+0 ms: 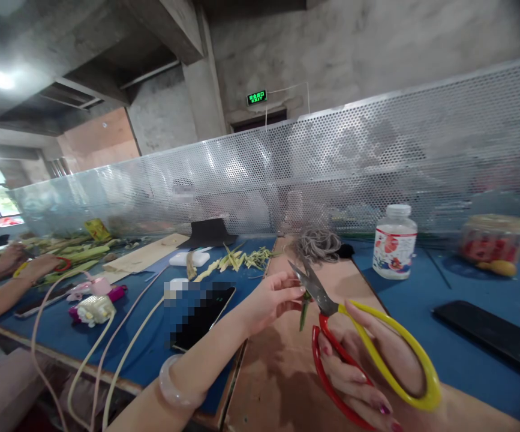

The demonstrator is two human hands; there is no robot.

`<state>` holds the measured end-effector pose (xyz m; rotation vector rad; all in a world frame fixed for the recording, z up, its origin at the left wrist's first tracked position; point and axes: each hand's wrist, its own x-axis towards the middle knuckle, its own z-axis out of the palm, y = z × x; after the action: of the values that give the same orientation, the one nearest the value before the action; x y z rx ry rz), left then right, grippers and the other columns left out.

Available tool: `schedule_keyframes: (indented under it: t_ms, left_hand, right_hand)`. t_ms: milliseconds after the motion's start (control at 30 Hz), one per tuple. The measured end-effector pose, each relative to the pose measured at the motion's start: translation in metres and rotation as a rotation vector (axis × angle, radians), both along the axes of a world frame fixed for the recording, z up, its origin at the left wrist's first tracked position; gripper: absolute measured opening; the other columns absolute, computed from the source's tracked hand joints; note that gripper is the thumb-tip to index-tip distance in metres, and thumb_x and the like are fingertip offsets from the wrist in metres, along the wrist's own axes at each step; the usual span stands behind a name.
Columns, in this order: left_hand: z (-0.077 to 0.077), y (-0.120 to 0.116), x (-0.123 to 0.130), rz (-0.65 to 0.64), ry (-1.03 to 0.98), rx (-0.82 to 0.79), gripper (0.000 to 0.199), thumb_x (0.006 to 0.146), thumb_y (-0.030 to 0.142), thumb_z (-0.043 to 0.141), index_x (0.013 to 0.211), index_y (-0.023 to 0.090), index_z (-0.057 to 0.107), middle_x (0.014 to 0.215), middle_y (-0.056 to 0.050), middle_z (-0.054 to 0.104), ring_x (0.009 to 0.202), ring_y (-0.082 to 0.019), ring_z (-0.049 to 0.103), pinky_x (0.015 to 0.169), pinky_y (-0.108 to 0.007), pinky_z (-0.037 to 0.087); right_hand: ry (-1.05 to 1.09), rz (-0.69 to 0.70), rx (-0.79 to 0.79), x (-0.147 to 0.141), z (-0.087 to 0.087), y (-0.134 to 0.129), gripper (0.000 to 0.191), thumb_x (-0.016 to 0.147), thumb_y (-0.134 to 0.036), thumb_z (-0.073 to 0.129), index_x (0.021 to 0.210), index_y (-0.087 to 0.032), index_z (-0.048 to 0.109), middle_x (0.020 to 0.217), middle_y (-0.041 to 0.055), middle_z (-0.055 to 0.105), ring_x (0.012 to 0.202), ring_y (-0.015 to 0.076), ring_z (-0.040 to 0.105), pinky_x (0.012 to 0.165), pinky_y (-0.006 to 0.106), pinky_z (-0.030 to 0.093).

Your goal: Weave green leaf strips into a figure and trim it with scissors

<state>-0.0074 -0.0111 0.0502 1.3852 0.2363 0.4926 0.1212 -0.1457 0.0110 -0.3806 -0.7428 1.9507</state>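
My right hand (358, 360) grips a pair of scissors (383, 348) with one yellow and one red handle loop. The blades stand a little apart and point up and left, close to the fingertips of my left hand (277, 300). Pinched in those left fingers is a small dark green leafy strip (304, 312), its lower end hanging down. My fingers and the blades hide its upper part. Both hands are above a bare wooden board (264, 384). A pale bangle (174, 384) circles my left wrist.
A bundle of grey cord (318, 245), a white-capped jar (393, 243) and a black phone (493, 336) lie around the board. Left are another phone (206, 315), yellow-green strips (242, 259) and cables (129, 354). A co-worker's hands (39, 267) work farther left. Perforated metal screen (242, 174) stands behind.
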Motion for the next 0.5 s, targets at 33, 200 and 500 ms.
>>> schedule_keyframes:
  t_ms: [33,200,500]
  left_hand:
    - [-0.0006,0.0007,0.0003,0.014,-0.004,0.006,0.03,0.071,0.02,0.064,0.099,0.014,0.058,0.096,-0.009,0.059,0.081,-0.013,0.056,0.072,-0.025,0.041]
    - [-0.0009,0.0021,0.0013,0.109,0.008,0.08,0.023,0.068,0.019,0.065,0.09,0.012,0.06,0.084,-0.006,0.059,0.072,-0.01,0.053,0.066,-0.022,0.038]
    - [-0.0006,0.0019,0.0019,0.117,-0.002,-0.024,0.015,0.067,0.014,0.06,0.081,0.013,0.059,0.076,-0.003,0.058,0.07,-0.009,0.054,0.064,-0.021,0.038]
  right_hand:
    - [0.0,-0.004,0.006,0.0004,-0.0011,-0.0002,0.062,0.085,-0.06,0.013,0.077,-0.015,0.055,0.049,-0.0027,0.041,0.028,0.0056,0.03,0.027,0.019,0.038]
    - [0.017,0.012,0.015,0.0048,-0.0052,-0.0002,0.06,0.086,-0.057,0.015,0.078,-0.014,0.056,0.049,-0.0025,0.042,0.028,0.0053,0.029,0.028,0.019,0.038]
    - [0.009,-0.009,-0.016,0.0072,-0.003,-0.001,0.061,0.086,-0.058,0.014,0.072,-0.016,0.055,0.045,-0.0045,0.037,0.025,0.0034,0.02,0.025,0.015,0.034]
